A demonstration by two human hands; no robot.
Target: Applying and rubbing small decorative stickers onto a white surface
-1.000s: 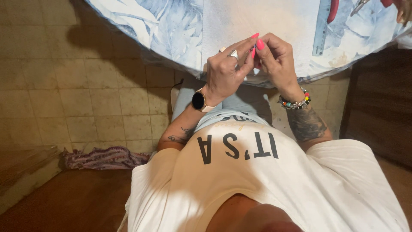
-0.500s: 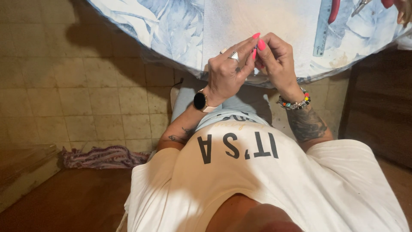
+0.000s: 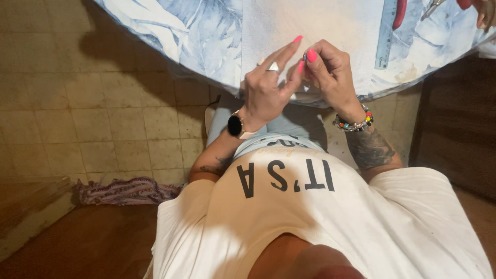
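My two hands meet at the near edge of a round table with a blue leaf-patterned cloth (image 3: 196,36). My left hand (image 3: 266,90) wears a ring and a dark wristwatch. Its fingers are stretched out, and their pink-nailed tips touch my right hand's fingertips. My right hand (image 3: 333,72), with a bead bracelet at the wrist, pinches a tiny dark item (image 3: 305,55) between thumb and forefinger. It is too small to tell what the item is. My white printed shirt (image 3: 310,217) fills the lower view.
On the cloth at the far right lie a pale ruler (image 3: 387,36), a red-handled tool (image 3: 400,13) and a metal tool (image 3: 433,7). A striped rag (image 3: 124,191) lies on the tiled floor to the left. Dark wooden furniture (image 3: 457,129) stands at the right.
My left fingers have stretched out a little further against my right fingertips. Both hands stay at the table edge.
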